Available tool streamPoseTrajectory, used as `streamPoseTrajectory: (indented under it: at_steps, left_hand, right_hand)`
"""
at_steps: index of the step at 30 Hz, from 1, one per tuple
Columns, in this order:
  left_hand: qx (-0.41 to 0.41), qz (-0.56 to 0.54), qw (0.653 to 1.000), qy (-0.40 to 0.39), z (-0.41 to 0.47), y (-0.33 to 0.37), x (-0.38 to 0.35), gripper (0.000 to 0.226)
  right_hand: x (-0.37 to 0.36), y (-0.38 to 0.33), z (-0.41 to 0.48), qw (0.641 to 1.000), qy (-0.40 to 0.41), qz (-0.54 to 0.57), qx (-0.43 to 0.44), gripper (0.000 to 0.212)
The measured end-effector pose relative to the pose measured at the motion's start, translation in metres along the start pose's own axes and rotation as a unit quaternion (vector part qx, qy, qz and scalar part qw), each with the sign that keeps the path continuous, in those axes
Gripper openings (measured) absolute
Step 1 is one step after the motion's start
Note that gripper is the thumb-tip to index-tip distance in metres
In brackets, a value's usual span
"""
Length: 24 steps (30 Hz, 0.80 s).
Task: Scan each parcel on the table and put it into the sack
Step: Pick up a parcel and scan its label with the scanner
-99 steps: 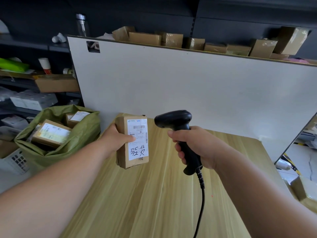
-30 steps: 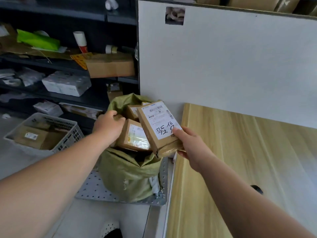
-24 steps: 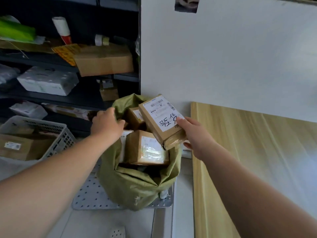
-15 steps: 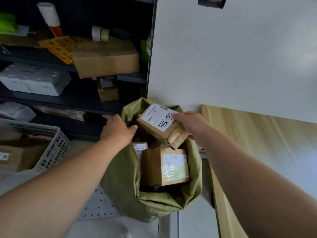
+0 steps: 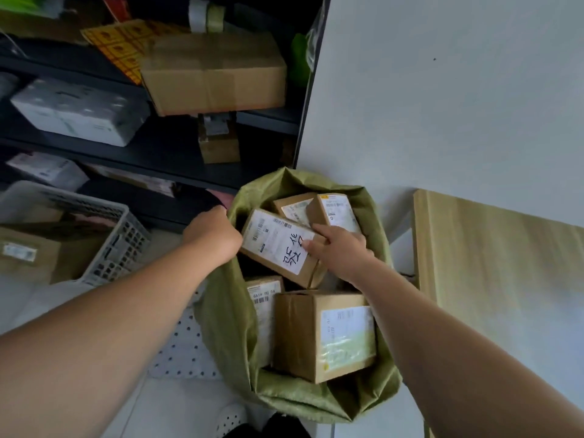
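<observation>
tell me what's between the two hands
The hand-marked parcel, in the sack, lies between left hand and right hand; head view.

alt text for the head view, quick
The right hand holds a labelled parcel over other boxes in a green sack, whose rim the left hand grips. Cluttered shelves stand behind; a wooden table is at right.

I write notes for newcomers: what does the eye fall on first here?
A green sack in the middle, full of cardboard parcels. The right hand holds a parcel with a handwritten label over them, while the left hand grips the sack's left rim.
</observation>
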State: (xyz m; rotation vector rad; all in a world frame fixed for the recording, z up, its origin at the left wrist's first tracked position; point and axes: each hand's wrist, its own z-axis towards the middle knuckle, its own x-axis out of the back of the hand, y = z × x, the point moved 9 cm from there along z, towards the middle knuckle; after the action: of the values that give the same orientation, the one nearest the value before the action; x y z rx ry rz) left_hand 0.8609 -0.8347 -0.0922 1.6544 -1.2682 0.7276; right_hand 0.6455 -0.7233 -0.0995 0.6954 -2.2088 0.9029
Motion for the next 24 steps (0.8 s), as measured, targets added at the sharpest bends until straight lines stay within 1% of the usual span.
streamPoseTrajectory:
  at_steps: [1,2,3,4,5,6,7,8,9,11,13,15,17,20,24]
  left_hand:
    - [0.003,-0.004,1.000,0.001,0.003,-0.001,0.001,0.034]
    - [0.006,-0.012,1.000,0.004,0.006,-0.002,0.002,0.038]
    - [0.009,-0.021,1.000,0.010,0.010,0.000,0.004,0.044]
    - [0.009,-0.029,0.999,0.020,0.015,0.003,0.007,0.049]
    - [0.004,-0.032,0.999,0.036,0.021,0.007,0.009,0.053]
    - [-0.004,-0.029,0.998,0.054,0.027,0.012,0.012,0.054]
    - [-0.011,-0.021,0.997,0.070,0.034,0.017,0.013,0.054]
    - [-0.015,-0.011,0.997,0.080,0.041,0.020,0.012,0.053]
    - [-0.014,0.001,0.996,0.084,0.047,0.022,0.009,0.051]
    - [-0.011,0.020,0.996,0.084,0.057,0.023,0.002,0.043]
    - [-0.015,0.022,0.995,0.094,0.060,0.026,-0.001,0.034]
    - [-0.040,0.013,0.992,0.118,0.057,0.031,0.001,0.025]
    - [-0.064,0.001,0.987,0.146,0.049,0.037,0.009,0.028]
    - [-0.097,-0.027,0.975,0.200,0.036,0.045,0.031,0.031]
    - [-0.133,-0.080,0.955,0.253,0.019,0.057,0.065,0.028]
  right_hand:
    - [0.005,-0.004,0.002,1.000,0.005,-0.016,0.015,0.056]
    - [0.015,-0.007,0.006,0.999,0.031,-0.001,0.027,0.054]
    - [0.030,-0.006,0.012,0.996,0.082,0.034,0.031,0.052]
    - [0.050,-0.001,0.018,0.986,0.154,0.062,0.026,0.051]
    - [0.068,0.007,0.024,0.974,0.217,0.061,0.009,0.049]
    - [0.079,0.018,0.030,0.967,0.253,0.034,-0.016,0.048]
    - [0.084,0.031,0.039,0.964,0.263,0.003,-0.047,0.047]
    - [0.083,0.045,0.047,0.965,0.248,-0.017,-0.080,0.047]
    - [0.081,0.058,0.055,0.967,0.232,-0.021,-0.104,0.046]
    - [0.075,0.076,0.067,0.969,0.217,0.005,-0.116,0.037]
    - [0.074,0.079,0.072,0.968,0.231,0.024,-0.099,0.031]
    - [0.080,0.075,0.072,0.962,0.259,0.035,-0.078,0.027]
    - [0.086,0.073,0.071,0.957,0.281,0.045,-0.059,0.022]
    - [0.090,0.072,0.062,0.952,0.291,0.085,-0.050,0.019]
    - [0.107,0.067,0.033,0.924,0.345,0.166,-0.015,0.017]
